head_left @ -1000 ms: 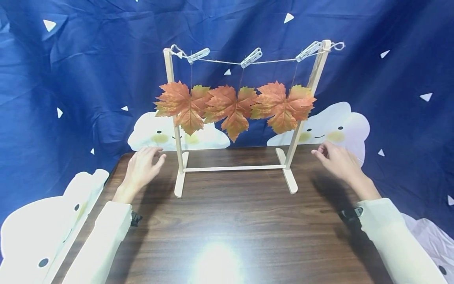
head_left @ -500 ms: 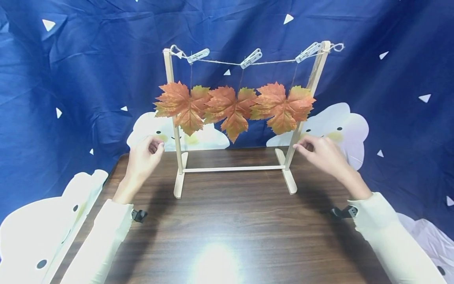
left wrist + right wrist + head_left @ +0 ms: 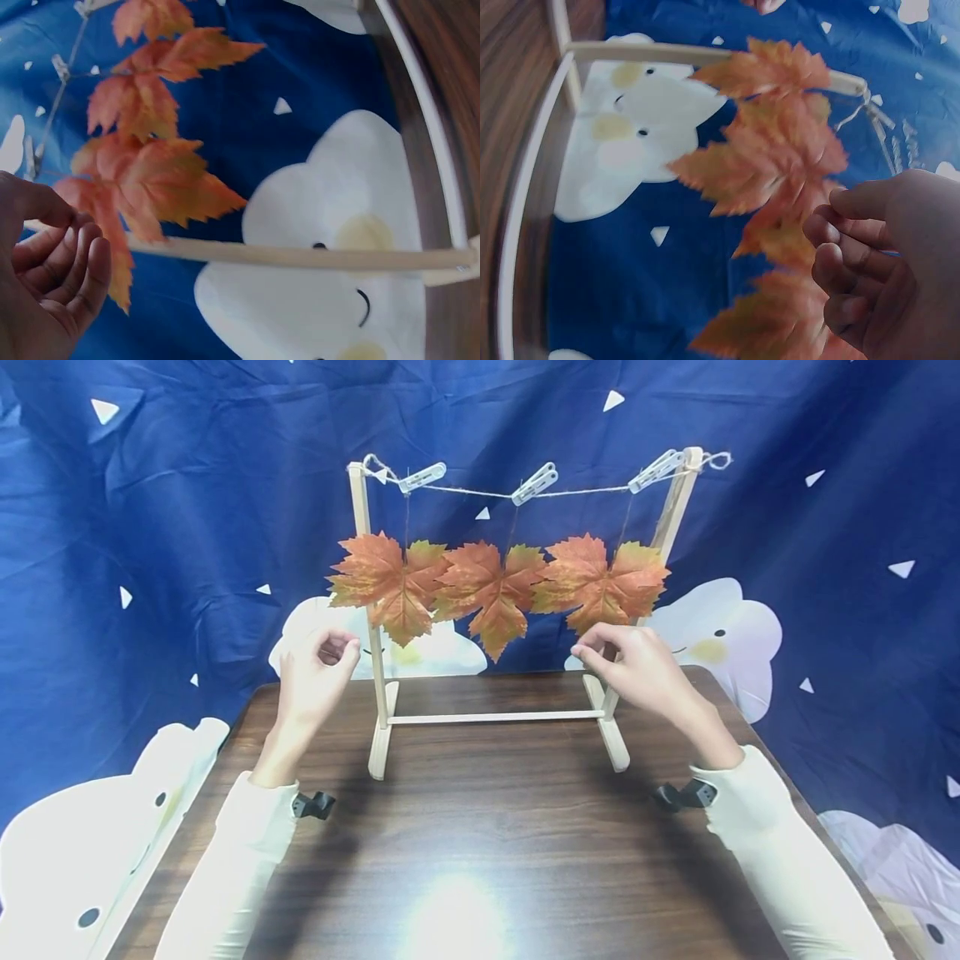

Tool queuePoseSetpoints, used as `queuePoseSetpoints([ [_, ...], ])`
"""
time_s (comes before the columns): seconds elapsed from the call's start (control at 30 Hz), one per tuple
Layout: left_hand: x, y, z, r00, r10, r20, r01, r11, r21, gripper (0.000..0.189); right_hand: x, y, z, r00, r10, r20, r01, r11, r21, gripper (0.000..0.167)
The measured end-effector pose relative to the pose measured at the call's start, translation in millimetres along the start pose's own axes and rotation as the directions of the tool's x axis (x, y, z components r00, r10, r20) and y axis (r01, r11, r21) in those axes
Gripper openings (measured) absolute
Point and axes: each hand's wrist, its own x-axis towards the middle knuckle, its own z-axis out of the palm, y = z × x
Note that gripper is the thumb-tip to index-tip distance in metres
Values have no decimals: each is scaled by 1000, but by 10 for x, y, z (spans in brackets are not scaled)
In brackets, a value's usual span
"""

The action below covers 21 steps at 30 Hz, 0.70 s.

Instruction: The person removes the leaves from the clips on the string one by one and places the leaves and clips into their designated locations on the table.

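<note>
Three orange artificial maple leaves (image 3: pixel 401 585) hang side by side on thin threads. White clothespins (image 3: pixel 535 485) pin those threads to a twine line (image 3: pixel 465 490) strung between the posts of a wooden stand (image 3: pixel 495 717). My left hand (image 3: pixel 311 677) hovers just left of the left post, fingers loosely curled around nothing. In front of the right post and below the right leaf (image 3: pixel 600 578) is my right hand (image 3: pixel 637 670), also loosely curled. Both wrist views show bare fingertips near the leaves; whether any touch is hard to tell.
The stand's feet (image 3: pixel 378 752) rest near the back of a dark wooden table (image 3: pixel 480 810), which carries a bright light reflection at the front. Behind hangs a blue cloth (image 3: pixel 225 485) with white triangles and smiling clouds.
Both hands have risen off toward the hanging leaves. The right hand has also travelled left, from beside the stand to in front of its right post. Leaves and clothespins have stayed put.
</note>
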Motion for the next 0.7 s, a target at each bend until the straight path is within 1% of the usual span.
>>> queuePoseSetpoints([
  [0.23, 65, 208, 52, 1000, -15, -7, 15, 996, -88, 9, 174, -212, 36, 1000, -18, -10, 18, 999, 28, 15],
  [0.47, 151, 370, 83, 999, 12, -32, -15, 995, -103, 9, 349, -404, 51, 998, -57, -25, 58, 997, 53, 17],
  [0.7, 243, 493, 118, 999, 14, -32, -18, 990, -141, 11, 531, -582, 47, 995, -97, -23, 98, 991, 87, 19],
])
